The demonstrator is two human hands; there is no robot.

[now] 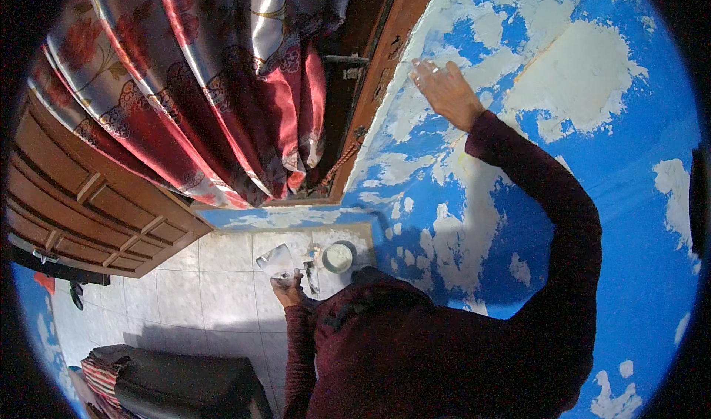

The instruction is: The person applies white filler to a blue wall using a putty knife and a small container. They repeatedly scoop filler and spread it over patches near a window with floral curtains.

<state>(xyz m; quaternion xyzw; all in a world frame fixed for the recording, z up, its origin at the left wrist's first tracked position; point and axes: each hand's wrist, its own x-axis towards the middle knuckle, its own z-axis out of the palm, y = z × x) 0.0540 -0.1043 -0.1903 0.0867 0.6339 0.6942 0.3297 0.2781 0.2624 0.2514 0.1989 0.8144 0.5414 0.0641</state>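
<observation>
Against the blue wall with its whitish filler patches, my right hand is raised beside the window frame. Its fingers are stretched out, with white smears on the fingertips, and it holds nothing I can see. Whether the fingertips touch the wall is hard to tell. Low on the left, my left hand is closed on a putty knife with a wide, squarish pale blade; the handle is hidden in the hand. Just right of it, a round tub of whitish paste stands on the floor.
A red and silver flowered curtain hangs in the brown wooden frame. An open panelled wooden door is at left. A dark-and-white object lies beside the tub on the tiled floor. Black covered furniture stands at lower left.
</observation>
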